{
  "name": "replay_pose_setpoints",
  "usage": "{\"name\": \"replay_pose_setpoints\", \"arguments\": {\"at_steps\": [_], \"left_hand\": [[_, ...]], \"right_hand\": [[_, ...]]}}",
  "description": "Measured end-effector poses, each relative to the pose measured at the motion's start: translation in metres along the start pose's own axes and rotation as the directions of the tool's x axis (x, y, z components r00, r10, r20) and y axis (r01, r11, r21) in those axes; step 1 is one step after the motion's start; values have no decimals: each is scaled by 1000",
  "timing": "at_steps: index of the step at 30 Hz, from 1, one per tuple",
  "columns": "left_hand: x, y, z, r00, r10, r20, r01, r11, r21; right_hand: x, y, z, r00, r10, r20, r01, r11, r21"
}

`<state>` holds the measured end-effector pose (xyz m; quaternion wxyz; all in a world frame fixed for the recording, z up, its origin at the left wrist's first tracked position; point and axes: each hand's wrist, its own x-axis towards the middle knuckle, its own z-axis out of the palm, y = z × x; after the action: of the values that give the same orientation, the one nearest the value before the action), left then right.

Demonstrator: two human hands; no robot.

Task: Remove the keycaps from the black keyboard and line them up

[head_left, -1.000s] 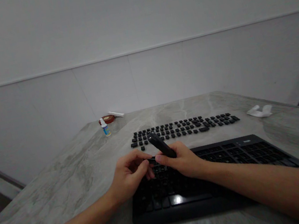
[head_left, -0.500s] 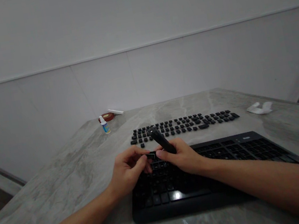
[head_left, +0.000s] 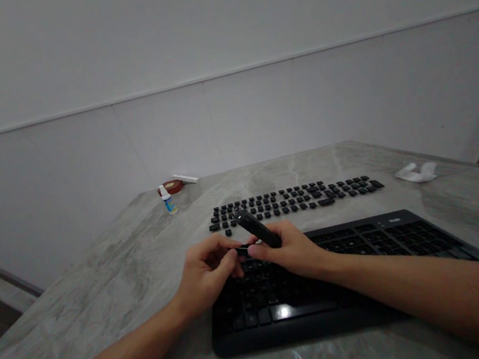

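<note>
A black keyboard point(head_left: 324, 328) lies in front of me, with both hands over its upper left part. Between the thumb and fingers of my left hand point(head_left: 206, 271) is a small black keycap point(head_left: 243, 251). My right hand point(head_left: 295, 250) is closed round a black, thick pen-like tool point(head_left: 257, 228), whose handle slants up to the left. Its working end is hidden by my fingers, close to the keycap. The fingertips of both hands nearly meet there. Beyond the keyboard, loose black keycaps point(head_left: 326, 202) lie in rows.
A small white spray bottle point(head_left: 168, 202) with a blue label stands at the back left. Behind it are a reddish-brown round object point(head_left: 173, 187) and a white strip point(head_left: 185, 178). Crumpled white tissue point(head_left: 417, 173) lies at the right. A wall point(head_left: 256, 115) borders the marbled grey table point(head_left: 139, 239).
The tool's handle has tipped slightly lower and to the left in my right hand. The keycap has tilted a little between my fingers. Both arms stay almost in place.
</note>
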<state>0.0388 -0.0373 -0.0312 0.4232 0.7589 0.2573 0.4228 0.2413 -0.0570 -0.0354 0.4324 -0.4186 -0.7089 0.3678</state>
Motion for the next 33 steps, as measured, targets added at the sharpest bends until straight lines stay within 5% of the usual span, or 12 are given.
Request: {"name": "replay_pose_setpoints", "arguments": {"at_steps": [33], "left_hand": [[-1,0,0,997,42,61,-41,999,-5]], "right_hand": [[-1,-2,0,999,-9,47,9,1000,13]]}}
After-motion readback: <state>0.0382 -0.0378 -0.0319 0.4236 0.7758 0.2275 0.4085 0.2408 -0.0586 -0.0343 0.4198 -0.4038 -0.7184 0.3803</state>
